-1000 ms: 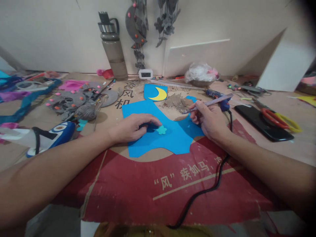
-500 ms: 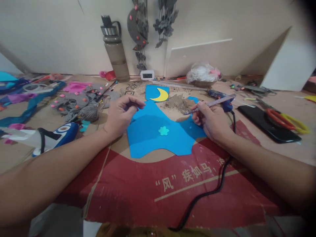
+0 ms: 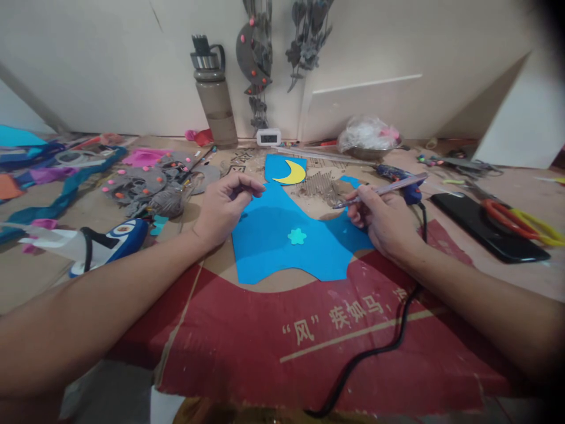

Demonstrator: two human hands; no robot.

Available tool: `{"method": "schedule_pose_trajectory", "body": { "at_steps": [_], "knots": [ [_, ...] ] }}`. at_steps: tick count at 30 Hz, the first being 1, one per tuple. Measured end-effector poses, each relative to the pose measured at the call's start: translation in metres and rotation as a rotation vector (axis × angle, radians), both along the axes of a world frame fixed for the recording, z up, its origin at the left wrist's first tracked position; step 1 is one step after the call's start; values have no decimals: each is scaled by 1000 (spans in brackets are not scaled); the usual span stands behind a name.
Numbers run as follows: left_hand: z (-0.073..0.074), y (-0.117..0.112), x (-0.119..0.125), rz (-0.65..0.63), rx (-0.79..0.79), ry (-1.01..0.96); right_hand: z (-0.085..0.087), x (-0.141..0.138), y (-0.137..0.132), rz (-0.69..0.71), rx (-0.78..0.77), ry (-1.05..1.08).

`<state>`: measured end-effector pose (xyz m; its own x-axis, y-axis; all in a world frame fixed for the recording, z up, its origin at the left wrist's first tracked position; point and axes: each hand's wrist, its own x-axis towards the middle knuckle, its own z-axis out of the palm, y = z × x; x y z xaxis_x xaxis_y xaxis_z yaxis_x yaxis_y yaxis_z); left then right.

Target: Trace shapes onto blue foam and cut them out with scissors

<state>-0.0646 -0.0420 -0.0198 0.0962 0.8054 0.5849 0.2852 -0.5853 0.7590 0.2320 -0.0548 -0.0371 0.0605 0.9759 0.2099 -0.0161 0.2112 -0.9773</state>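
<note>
A blue cut-out sheet [image 3: 269, 253] with curved edges lies flat on the cardboard. On its middle rests a small turquoise flower shape [image 3: 297, 237]. My left hand [image 3: 229, 206] is over the sheet's upper left edge, fingers loosely curled and apart, with nothing visible in them. A slim, light purple pen [image 3: 397, 185] is held in my right hand [image 3: 379, 215] above the sheet's right part, its tip pointing left. Behind the sheet sits a blue piece [image 3: 273, 165] with a yellow crescent moon [image 3: 295, 172] on it.
A glue gun [image 3: 412, 191] trails its black cord [image 3: 391, 346] across the red cardboard [image 3: 229, 335]. At right are a phone [image 3: 485, 235] and scissors [image 3: 507, 218]. A white-and-blue tool [image 3: 110, 244], grey felt pieces [image 3: 132, 185], bottle [image 3: 216, 109] and clock [image 3: 269, 138] stand around.
The whole view has shifted slightly, so things appear a little further right and lower. Both hands keep nearly the same pose over the blue sheet, and the pen stays in my right hand.
</note>
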Motion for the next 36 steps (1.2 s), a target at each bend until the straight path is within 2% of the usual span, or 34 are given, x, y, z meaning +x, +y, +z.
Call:
{"method": "schedule_pose_trajectory", "body": {
  "at_steps": [8, 11, 13, 17, 21, 29, 36],
  "knots": [
    [2, -1, -1, 15, 1, 30, 1, -1, -1, 6, -10, 20],
    [5, -3, -1, 8, 51, 119, 2, -1, -2, 4, -5, 23],
    [7, -6, 0, -70, 117, 247, 1, -1, -2, 1, -6, 15],
    [9, -14, 6, -312, 216, 552, -1, 0, -1, 10, 3, 0],
    [6, -20, 11, -458, 287, 722, -1, 1, 0, 25, 17, -7],
    [0, -17, 11, -539, 310, 773, -1, 1, 0, 23, 30, -60],
    [0, -16, 11, -541, 312, 787, 22, 0, -9, 34, 111, -106]
  ]
}}
